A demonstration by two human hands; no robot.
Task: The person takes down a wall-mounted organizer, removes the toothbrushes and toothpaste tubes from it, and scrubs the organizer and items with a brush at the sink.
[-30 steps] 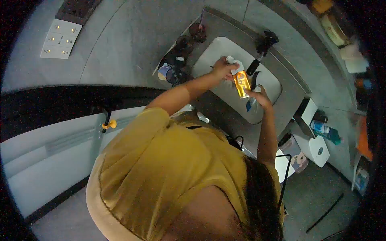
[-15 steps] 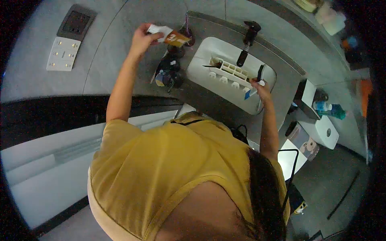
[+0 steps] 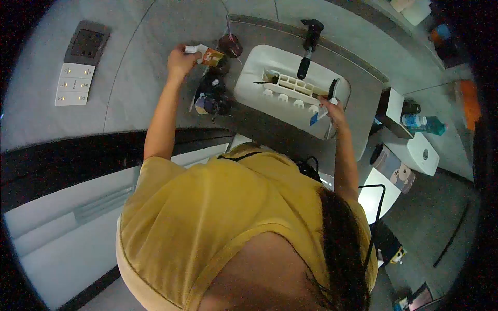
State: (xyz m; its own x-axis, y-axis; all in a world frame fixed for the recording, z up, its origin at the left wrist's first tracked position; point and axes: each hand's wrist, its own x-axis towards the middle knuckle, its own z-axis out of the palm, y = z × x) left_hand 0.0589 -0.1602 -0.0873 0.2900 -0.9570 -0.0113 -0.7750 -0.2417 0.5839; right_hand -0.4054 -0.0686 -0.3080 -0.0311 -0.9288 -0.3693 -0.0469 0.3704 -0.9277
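Head view: the white and orange packet [image 3: 210,56] is at the far left of the worktop [image 3: 367,85], raised in the left hand [image 3: 181,63], whose fingers pinch its white left end. Just right of the packet's orange end is a round dark-red thing [image 3: 230,45], and on the near side a cluster of dark items [image 3: 211,93] crowds the worktop's left edge. To the right lies the white sink [image 3: 262,57], with a pale, compartmented rack [image 3: 296,89] in it. At the rack's right end, the fingers of the right hand [image 3: 335,111] are bent; in this dim light I cannot tell whether they pinch the rack or something small beside it. A black tap [image 3: 309,44] reaches over the sink's far side. Farther right are a white box [image 3: 396,110] and a teal bottle [image 3: 434,126]; on the left wall, a white switch panel [image 3: 75,84] sits below a dark socket [image 3: 87,42].
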